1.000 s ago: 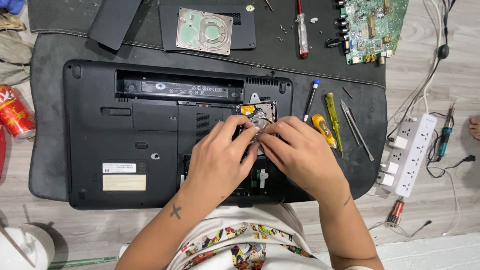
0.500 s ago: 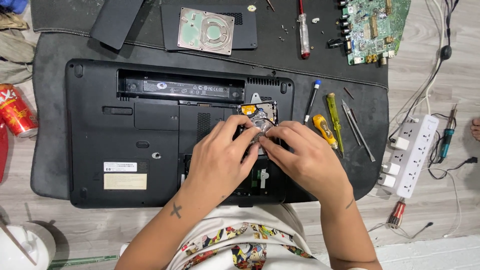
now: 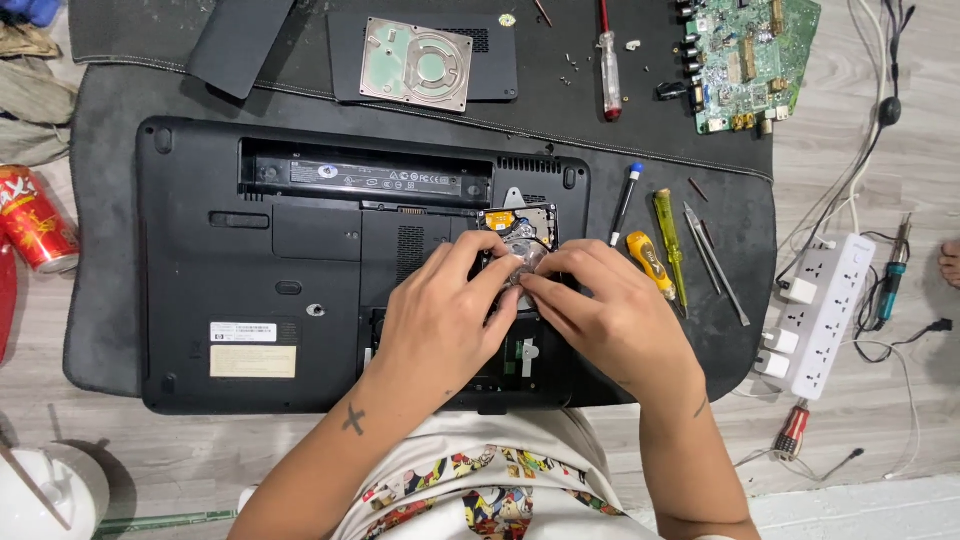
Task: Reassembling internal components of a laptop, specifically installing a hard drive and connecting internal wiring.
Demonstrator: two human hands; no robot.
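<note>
Fingertips of left hand and right hand pinch silvery metal hard drive, hiding its lower half inside matte black plastic laptop base.

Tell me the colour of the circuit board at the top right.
Green, seen in the head view: the circuit board lies on the dark mat.

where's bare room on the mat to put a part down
Free: the mat strip left of the laptop, and the stretch between the hard drive and red screwdriver. Crowded: right of the laptop, around the yellow screwdriver; both hands cover the open bay.
</note>
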